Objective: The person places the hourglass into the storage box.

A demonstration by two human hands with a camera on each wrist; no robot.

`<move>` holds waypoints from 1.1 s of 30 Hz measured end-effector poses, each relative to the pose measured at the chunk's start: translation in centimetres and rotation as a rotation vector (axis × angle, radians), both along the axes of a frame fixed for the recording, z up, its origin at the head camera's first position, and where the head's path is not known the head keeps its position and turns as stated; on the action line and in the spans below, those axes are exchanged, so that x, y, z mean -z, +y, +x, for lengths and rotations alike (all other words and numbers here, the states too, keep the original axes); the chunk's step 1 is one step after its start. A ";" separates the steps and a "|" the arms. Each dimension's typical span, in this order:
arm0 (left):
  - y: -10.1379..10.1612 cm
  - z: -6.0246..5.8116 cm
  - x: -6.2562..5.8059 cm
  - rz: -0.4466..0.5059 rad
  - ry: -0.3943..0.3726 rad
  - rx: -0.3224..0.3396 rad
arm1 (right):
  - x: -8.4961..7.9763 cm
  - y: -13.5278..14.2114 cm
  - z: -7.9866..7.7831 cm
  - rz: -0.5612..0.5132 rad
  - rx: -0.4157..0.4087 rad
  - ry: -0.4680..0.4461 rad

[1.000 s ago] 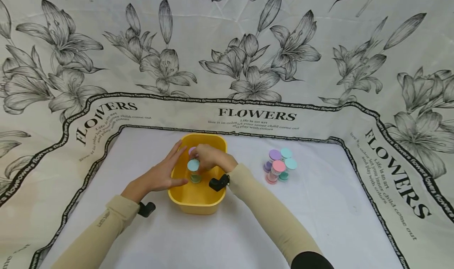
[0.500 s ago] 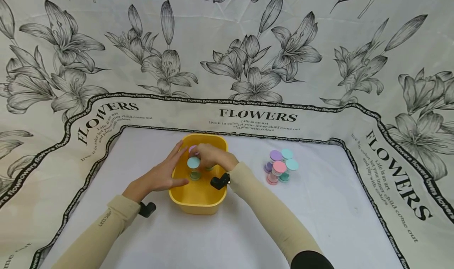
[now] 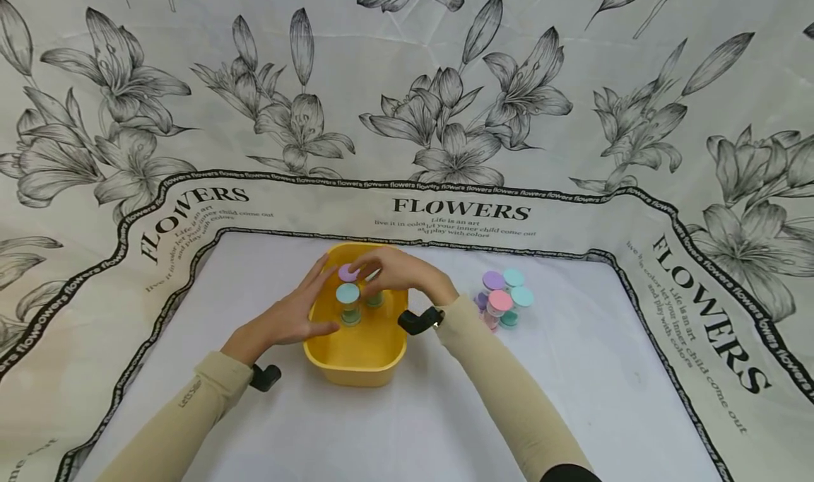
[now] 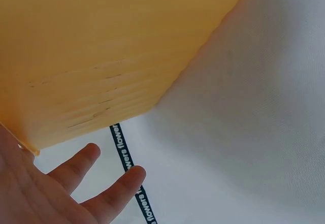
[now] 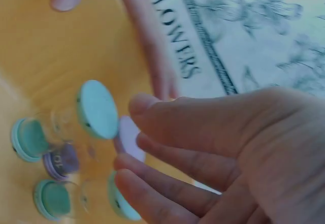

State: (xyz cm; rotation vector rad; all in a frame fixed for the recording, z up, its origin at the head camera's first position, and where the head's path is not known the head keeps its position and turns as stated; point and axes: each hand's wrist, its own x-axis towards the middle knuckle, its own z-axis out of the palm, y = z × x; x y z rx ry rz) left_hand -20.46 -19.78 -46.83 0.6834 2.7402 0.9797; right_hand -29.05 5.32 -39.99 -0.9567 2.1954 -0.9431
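In the head view a yellow tub (image 3: pixel 355 362) holds three small sand timers standing upright. One mint-topped timer (image 3: pixel 347 295) is nearest, a purple-topped timer (image 3: pixel 347 273) stands behind it, and another mint timer (image 3: pixel 375 300) is partly hidden under my right hand (image 3: pixel 403 270). That hand hovers above the timers with thumb and fingers apart; in the right wrist view its fingertips are close beside the caps (image 5: pixel 97 109) and nothing sits between them. My left hand (image 3: pixel 282 316) lies spread at the tub's left rim, with some fingers (image 4: pixel 114 193) outside the wall.
To the right of the tub, several more sand timers (image 3: pixel 499 300) with pink, purple and mint caps stand grouped on the white tablecloth (image 3: pixel 585 369). A flower-printed cloth (image 3: pixel 464 125) rises behind the table.
My right hand has lifted off a mint timer low in the tub and drawn up and to the right, its fingers parting. The left hand stays at the rim.
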 end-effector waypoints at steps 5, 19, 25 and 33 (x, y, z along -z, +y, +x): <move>0.0 0.1 -0.1 0.002 0.009 -0.005 | -0.4 2.9 0.3 -0.121 0.070 -0.003; 0.2 0.2 0.1 0.005 0.009 -0.011 | 0.2 16.5 3.9 -0.185 0.449 0.132; 0.2 0.2 0.0 -0.001 0.012 -0.004 | 1.3 21.9 5.7 -0.148 0.576 0.207; 0.2 0.1 0.1 0.003 0.019 -0.005 | 2.3 25.8 7.5 -0.159 0.696 0.276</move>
